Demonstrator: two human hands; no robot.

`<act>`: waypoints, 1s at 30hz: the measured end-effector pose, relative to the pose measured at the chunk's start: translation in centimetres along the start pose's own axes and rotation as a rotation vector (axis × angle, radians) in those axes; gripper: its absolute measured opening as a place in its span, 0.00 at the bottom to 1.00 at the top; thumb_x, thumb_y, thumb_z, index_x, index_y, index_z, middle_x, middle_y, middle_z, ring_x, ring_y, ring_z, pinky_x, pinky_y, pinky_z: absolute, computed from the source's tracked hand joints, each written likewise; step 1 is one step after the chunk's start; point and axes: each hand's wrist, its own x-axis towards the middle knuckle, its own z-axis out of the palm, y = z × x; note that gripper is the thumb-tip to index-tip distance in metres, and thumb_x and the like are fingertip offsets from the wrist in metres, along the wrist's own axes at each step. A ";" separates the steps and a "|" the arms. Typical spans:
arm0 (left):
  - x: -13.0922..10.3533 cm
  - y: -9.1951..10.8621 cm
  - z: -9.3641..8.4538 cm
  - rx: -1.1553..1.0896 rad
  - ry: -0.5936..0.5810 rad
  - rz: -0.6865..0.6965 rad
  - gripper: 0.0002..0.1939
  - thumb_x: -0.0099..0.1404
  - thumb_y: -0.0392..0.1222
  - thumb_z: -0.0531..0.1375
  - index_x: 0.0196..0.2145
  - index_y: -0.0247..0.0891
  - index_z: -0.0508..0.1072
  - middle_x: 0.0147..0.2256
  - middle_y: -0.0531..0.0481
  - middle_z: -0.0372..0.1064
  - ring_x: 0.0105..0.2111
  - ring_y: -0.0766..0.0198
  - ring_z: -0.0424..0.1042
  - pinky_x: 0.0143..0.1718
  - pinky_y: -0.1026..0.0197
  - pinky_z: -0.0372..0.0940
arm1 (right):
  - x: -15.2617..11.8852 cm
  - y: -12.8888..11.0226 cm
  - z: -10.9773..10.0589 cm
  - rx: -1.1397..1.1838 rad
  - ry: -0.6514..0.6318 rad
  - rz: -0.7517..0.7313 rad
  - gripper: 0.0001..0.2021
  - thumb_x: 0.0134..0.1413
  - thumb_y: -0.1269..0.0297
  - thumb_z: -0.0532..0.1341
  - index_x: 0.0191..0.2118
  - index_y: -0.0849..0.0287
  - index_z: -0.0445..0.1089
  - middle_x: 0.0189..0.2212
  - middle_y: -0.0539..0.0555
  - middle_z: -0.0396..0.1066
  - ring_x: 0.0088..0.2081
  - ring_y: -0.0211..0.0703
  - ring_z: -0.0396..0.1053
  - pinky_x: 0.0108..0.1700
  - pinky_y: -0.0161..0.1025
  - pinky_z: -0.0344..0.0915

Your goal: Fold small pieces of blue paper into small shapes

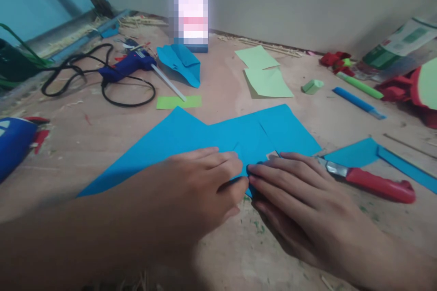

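The worktop (218, 88) carries the blue paper (211, 137) well forward of the rear edge. The left hand (208, 179), fingers half-curled, and the right hand (302, 198), fingers nearly straight, contact the paper's near part (grip not determinable).

Bright blue paper (225, 138), angular and notched along its far edge, lies on the pinkish worktop (218, 93).

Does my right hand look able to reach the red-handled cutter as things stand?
Probably yes: the red-handled cutter lies right beside the right hand, and nothing covers its handle. The hand is resting on the blue paper, so it would likely need to lift off first.
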 end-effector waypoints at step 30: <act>-0.2 0.6 -0.2 0.086 -0.012 0.038 0.34 0.64 0.63 0.69 0.61 0.44 0.73 0.55 0.42 0.76 0.59 0.47 0.73 0.57 0.47 0.69 | 0.0 1.0 -0.5 0.125 0.034 0.121 0.10 0.67 0.75 0.61 0.47 0.58 0.78 0.63 0.60 0.71 0.59 0.57 0.69 0.58 0.57 0.68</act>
